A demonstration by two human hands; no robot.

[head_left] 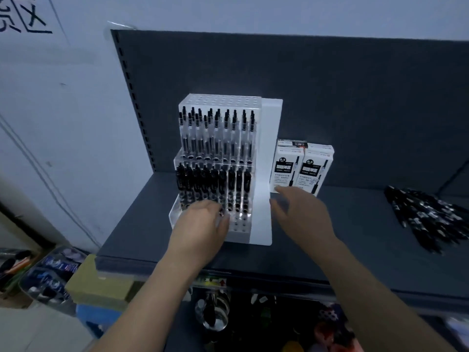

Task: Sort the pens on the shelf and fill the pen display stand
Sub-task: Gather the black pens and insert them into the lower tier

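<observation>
i am resting my left hand [203, 219] on the stand [218, 174], grip hidden; right hand [299, 214] open; loose pens [429, 217] at three o'clock, light, slippery, best pinched mid-barrel.

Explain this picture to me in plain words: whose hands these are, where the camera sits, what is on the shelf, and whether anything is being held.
There is no machine here. A person wears a camera on the head, so this single picture looks forward and down at their own bare arms. The left hand rests at the front of a clear pen display stand, partly filled with pens, with empty holes in the front right. The right hand is open beside the stand and holds nothing. Behind it stand white pen boxes. A heap of loose black pens lies far right on the dark shelf. Whether the left hand grips a pen is unclear.
</observation>
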